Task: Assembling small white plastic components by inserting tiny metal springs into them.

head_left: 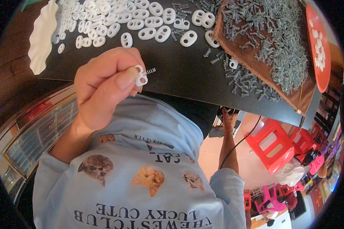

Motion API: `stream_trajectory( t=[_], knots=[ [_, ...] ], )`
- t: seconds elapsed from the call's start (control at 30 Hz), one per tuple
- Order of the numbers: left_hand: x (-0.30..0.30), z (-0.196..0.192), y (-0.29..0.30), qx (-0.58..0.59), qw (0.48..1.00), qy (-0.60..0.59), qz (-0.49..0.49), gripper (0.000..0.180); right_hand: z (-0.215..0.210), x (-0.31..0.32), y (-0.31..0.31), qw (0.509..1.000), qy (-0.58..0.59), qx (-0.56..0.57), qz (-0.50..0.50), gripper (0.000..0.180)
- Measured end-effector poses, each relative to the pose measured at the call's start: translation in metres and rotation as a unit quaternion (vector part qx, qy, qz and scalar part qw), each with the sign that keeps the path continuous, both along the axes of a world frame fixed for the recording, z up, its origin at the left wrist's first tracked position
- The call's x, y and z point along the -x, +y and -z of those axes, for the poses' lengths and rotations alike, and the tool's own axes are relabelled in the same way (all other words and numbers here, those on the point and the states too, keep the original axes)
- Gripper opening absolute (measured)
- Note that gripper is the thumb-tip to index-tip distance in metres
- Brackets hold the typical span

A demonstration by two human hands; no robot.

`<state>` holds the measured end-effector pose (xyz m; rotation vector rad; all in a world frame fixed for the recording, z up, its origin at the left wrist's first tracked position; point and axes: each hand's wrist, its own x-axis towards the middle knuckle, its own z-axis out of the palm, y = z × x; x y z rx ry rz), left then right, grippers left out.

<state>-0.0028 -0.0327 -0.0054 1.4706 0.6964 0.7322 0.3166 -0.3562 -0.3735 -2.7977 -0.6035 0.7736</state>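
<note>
My left hand (pixel 107 82) is closed, pinching a small white plastic two-holed cord-lock piece (pixel 141 79) between thumb and fingers, just above the near table edge. A thin metal spring (pixel 150 71) sticks out to the right from this piece. Down past the table edge, my right hand (pixel 228 118) reaches beside a dark and white object (pixel 218 129); its fingers are partly hidden, so what it holds cannot be made out. Many white oval two-holed pieces (pixel 153 21) lie loose on the black table (pixel 179 72). A large heap of springs (pixel 271 34) rests on brown cloth (pixel 237 45).
A white wavy-edged tray (pixel 42 38) stands at the left. At the far right, a red tray (pixel 322 57) holds small white parts. Loose springs (pixel 242 82) lie near the cloth. Red plastic stools (pixel 269 145) stand on the floor, and a black cable (pixel 242 140) hangs nearby.
</note>
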Motion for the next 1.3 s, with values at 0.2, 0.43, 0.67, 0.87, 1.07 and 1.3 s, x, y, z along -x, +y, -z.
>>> stream_trajectory(
  t=[0.2, 0.43, 0.67, 0.87, 1.07, 1.3],
  knots=[
    [-0.006, 0.001, -0.003, -0.003, 1.000, 0.009, -0.022, 0.022, 0.020, -0.007, -0.014, 0.998, -0.017, -0.057, -0.030, 0.067],
    [0.001, 0.002, 0.001, -0.004, 1.000, -0.012, 0.012, 0.020, 0.028, -0.002, -0.016, 0.993, -0.016, -0.114, -0.039, 0.058],
    [0.002, 0.001, 0.002, 0.003, 1.000, -0.010, 0.015, 0.020, 0.028, -0.002, -0.018, 0.995, -0.030, -0.084, -0.055, 0.054],
    [0.000, -0.001, 0.003, -0.009, 1.000, -0.010, 0.020, 0.020, 0.025, -0.007, -0.017, 0.999, -0.019, -0.020, -0.045, 0.053],
    [0.002, 0.001, 0.002, -0.009, 1.000, -0.004, 0.014, 0.020, 0.000, 0.005, 0.001, 0.995, -0.029, -0.072, -0.063, 0.059],
    [0.001, -0.001, 0.001, 0.002, 1.000, -0.007, 0.012, 0.019, -0.008, 0.006, -0.002, 0.995, -0.027, -0.042, -0.088, 0.068]
  ],
)
